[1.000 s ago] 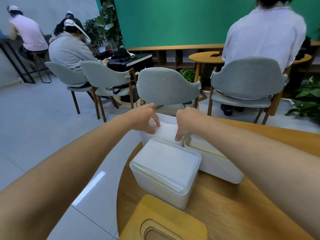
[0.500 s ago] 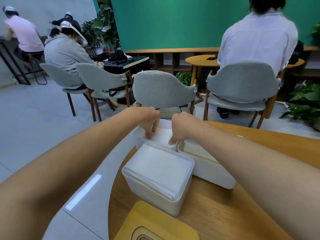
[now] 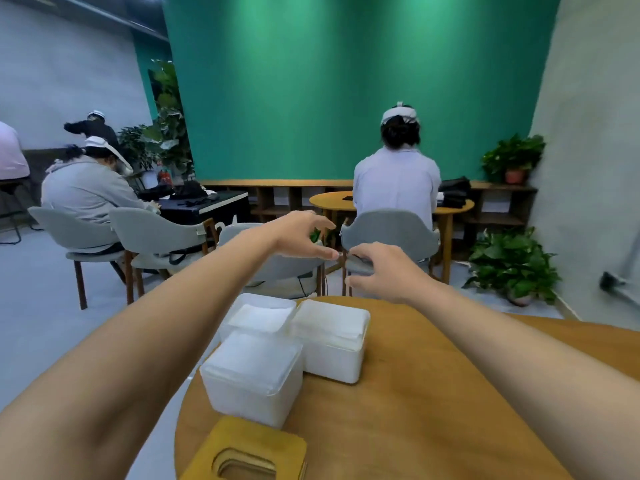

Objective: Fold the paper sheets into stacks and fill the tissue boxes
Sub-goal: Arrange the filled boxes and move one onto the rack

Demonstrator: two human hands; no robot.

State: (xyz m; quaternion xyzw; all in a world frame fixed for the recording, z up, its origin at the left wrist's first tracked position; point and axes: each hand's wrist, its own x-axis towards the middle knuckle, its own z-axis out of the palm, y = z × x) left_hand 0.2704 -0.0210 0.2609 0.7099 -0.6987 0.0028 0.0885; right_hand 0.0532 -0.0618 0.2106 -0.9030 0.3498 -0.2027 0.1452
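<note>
Three white tissue boxes stand clustered on the round wooden table (image 3: 433,393), each holding a stack of folded white paper. One is the near box (image 3: 252,379), one the far left box (image 3: 259,317), and one the right box (image 3: 332,341). My left hand (image 3: 301,237) and my right hand (image 3: 377,271) hover side by side in the air above and beyond the boxes. Their fingers are loosely curved and hold nothing; neither hand touches a box.
A wooden box lid (image 3: 246,452) with an oval slot lies at the table's near edge. Grey chairs (image 3: 391,233) stand just beyond the table. Other people sit at tables further back. Potted plants (image 3: 512,265) stand at the right wall.
Both hands have lifted off the paper in the far left box and risen into the air. The view has tilted upward.
</note>
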